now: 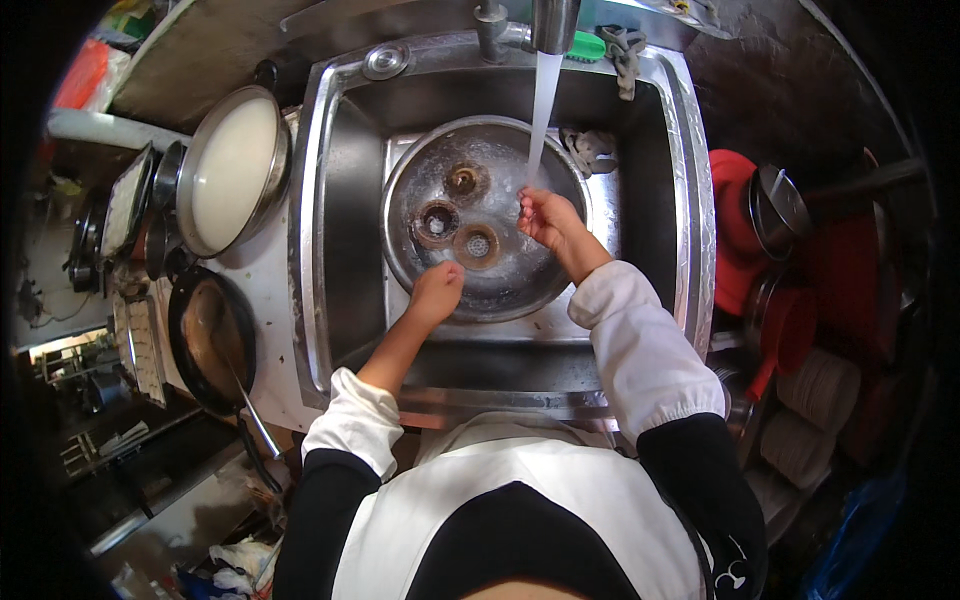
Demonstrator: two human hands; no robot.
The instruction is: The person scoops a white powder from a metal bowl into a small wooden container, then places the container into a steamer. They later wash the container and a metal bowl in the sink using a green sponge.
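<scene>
My left hand (440,291) is closed in a fist over the near left rim of a round metal basin (517,289), with nothing showing in it. Beside the falling water (545,97), my right hand (551,217) hovers over the basin's right side, fingers curled; whether they pinch something small is unclear. Three small round brown-rimmed pieces lie in the basin: one with a knob-like centre (465,180), one with a dark hollow (436,223) and one with a perforated disc (478,243). The basin stands inside a stainless steel sink (360,360). Water runs from the metal faucet (555,30).
A wide pan of whitish liquid (234,172) and a black frying pan (199,330) holding a ladle (259,427) flank the sink on the left. Grey cloths (624,56) and a green brush (586,46) rest behind. At right are a red dipper (784,337) and stacked plates (817,390).
</scene>
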